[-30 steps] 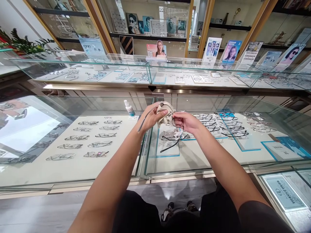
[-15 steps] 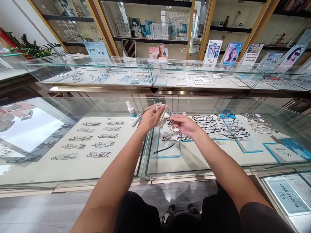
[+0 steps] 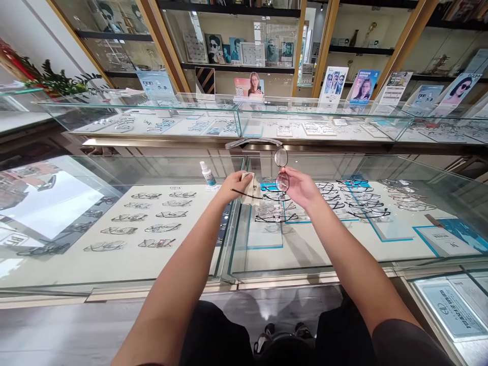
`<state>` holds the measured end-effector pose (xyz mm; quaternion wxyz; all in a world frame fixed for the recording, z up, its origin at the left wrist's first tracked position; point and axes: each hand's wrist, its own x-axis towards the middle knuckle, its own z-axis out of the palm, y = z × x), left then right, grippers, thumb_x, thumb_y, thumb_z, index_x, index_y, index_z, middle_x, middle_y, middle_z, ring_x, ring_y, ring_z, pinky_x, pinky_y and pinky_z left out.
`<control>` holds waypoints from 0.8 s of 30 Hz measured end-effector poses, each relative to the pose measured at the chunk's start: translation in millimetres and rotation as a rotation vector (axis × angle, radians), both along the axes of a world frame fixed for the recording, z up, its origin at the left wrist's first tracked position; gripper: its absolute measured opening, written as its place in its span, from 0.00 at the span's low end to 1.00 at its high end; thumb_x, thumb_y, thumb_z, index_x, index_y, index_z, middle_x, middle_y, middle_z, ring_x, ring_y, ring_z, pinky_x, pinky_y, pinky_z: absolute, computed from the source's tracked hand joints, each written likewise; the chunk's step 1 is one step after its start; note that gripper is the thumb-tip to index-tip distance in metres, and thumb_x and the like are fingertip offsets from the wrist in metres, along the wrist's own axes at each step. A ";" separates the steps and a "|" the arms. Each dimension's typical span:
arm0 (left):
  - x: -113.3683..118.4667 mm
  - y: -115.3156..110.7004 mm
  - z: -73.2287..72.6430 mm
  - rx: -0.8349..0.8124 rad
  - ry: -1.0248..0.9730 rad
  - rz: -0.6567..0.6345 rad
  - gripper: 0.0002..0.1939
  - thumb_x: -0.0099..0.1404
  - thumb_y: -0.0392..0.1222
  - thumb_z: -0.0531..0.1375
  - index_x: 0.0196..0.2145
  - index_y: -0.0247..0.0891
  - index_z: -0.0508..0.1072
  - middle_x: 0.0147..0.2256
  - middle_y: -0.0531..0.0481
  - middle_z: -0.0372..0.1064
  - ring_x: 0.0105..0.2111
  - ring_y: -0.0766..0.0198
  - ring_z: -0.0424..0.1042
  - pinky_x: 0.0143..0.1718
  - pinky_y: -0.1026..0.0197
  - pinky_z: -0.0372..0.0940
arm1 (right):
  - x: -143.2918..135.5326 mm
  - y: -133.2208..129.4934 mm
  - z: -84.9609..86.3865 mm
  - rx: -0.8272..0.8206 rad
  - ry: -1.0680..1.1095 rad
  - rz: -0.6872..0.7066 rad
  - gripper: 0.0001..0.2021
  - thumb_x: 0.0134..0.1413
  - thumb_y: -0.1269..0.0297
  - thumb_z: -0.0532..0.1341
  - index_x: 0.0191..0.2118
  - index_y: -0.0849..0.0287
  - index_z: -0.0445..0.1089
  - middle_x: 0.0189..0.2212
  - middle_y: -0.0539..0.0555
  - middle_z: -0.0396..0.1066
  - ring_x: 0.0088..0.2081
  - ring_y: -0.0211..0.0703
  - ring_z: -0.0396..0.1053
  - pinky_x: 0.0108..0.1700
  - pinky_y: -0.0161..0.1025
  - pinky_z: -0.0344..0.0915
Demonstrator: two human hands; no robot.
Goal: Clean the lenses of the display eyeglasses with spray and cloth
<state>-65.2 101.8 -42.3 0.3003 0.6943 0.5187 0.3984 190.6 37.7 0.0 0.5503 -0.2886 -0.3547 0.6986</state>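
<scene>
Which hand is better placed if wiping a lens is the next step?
Likely the left hand: it holds the cloth, close to the glasses. The right hand is busy pinching the glasses near the bridge, so it looks better suited to steadying them.

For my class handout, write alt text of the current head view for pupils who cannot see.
A person's right hand holds up round eyeglasses while the left hand holds a pale cloth, above a glass display case of eyeglass frames. A white spray bottle stands beyond the left hand.
</scene>
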 end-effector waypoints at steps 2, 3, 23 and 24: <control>-0.4 4.5 -7.4 0.018 0.047 0.073 0.17 0.61 0.55 0.68 0.38 0.38 0.80 0.31 0.47 0.76 0.34 0.55 0.72 0.39 0.58 0.63 | 1.0 2.1 -0.1 -0.016 0.032 -0.053 0.10 0.45 0.61 0.75 0.34 0.54 0.77 0.34 0.50 0.76 0.37 0.40 0.73 0.37 0.37 0.64; 0.1 5.3 -9.0 0.032 0.047 0.114 0.17 0.60 0.51 0.68 0.42 0.38 0.80 0.35 0.45 0.78 0.37 0.53 0.74 0.42 0.57 0.65 | 1.7 3.2 0.0 -0.025 0.048 -0.079 0.11 0.44 0.61 0.76 0.34 0.54 0.77 0.34 0.49 0.76 0.37 0.40 0.72 0.37 0.38 0.64; 64.0 -72.6 31.7 1.071 0.297 -0.006 0.10 0.72 0.38 0.65 0.48 0.49 0.84 0.44 0.47 0.83 0.49 0.52 0.74 0.51 0.48 0.71 | -5.5 -1.3 1.0 -0.048 0.059 -0.430 0.16 0.38 0.54 0.78 0.36 0.52 0.82 0.36 0.48 0.81 0.36 0.38 0.71 0.35 0.35 0.62; 62.9 -71.0 31.2 1.072 0.292 -0.007 0.09 0.72 0.38 0.65 0.47 0.49 0.84 0.42 0.48 0.84 0.47 0.53 0.74 0.49 0.49 0.71 | -7.0 -2.0 0.2 -0.053 0.058 -0.423 0.16 0.38 0.54 0.79 0.35 0.53 0.82 0.35 0.48 0.80 0.35 0.37 0.71 0.34 0.35 0.61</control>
